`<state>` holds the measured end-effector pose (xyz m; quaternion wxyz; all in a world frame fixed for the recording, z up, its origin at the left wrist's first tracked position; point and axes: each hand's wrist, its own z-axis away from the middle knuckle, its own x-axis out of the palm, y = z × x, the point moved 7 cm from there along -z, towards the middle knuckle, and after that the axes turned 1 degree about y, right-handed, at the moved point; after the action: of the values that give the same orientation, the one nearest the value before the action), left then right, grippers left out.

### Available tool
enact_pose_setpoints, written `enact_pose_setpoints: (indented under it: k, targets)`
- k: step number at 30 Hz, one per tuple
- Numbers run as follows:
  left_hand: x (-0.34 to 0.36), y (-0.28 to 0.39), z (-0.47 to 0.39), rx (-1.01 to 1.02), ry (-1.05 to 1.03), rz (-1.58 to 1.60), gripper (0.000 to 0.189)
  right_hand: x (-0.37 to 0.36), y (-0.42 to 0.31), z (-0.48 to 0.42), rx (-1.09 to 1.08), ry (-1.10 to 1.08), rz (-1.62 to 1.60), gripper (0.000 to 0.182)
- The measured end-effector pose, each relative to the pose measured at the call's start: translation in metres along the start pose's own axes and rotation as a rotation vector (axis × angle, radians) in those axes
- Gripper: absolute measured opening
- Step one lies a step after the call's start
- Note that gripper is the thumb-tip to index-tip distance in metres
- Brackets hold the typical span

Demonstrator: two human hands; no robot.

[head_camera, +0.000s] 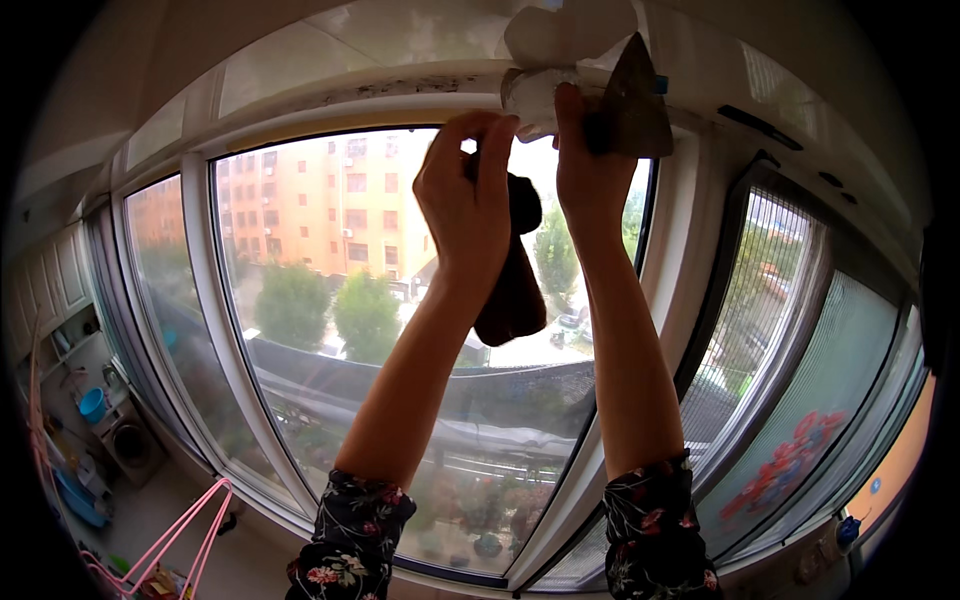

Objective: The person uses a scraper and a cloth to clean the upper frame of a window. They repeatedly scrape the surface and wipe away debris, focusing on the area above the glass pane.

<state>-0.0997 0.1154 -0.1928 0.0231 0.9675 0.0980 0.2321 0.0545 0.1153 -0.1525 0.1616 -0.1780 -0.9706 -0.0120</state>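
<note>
Both arms reach up to the top of a white window frame. My left hand (469, 187) has its fingers bent, their tips against a crumpled whitish piece (538, 101) at the frame's upper edge. From that hand hangs a dark, elongated object (514, 296) with a rounded knob, too shadowed to identify. My right hand (592, 172) is closed around the dark handle of what looks like a scraper (637, 109). Its flat, triangular blade points upward. The right thumb lies against the whitish piece. Above, a pale irregular patch (570, 34) shows on the ceiling panel.
A large window pane (360, 420) stands before me, with further panes on both sides. A pink wire hanger (176, 525) is at lower left. A washing machine (131, 442) and a blue basin (92, 405) stand at far left. Black fittings (759, 127) mark the upper right.
</note>
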Motion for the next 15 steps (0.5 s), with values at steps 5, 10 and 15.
enact_pose_setpoints:
  k: [5,10,15]
  targets:
    - [-0.028,0.063,-0.020,0.707,0.257,-0.425,0.050,0.005,0.002,0.008,0.049,0.102,-0.073,0.035]
    - [-0.023,0.099,-0.048,0.820,0.234,-0.421,0.044,0.011,0.007,0.015,0.089,0.150,-0.136,0.031]
    - [-0.017,0.094,-0.060,0.789,0.152,-0.347,0.050,0.013,0.002,0.020,0.145,0.207,-0.209,0.035]
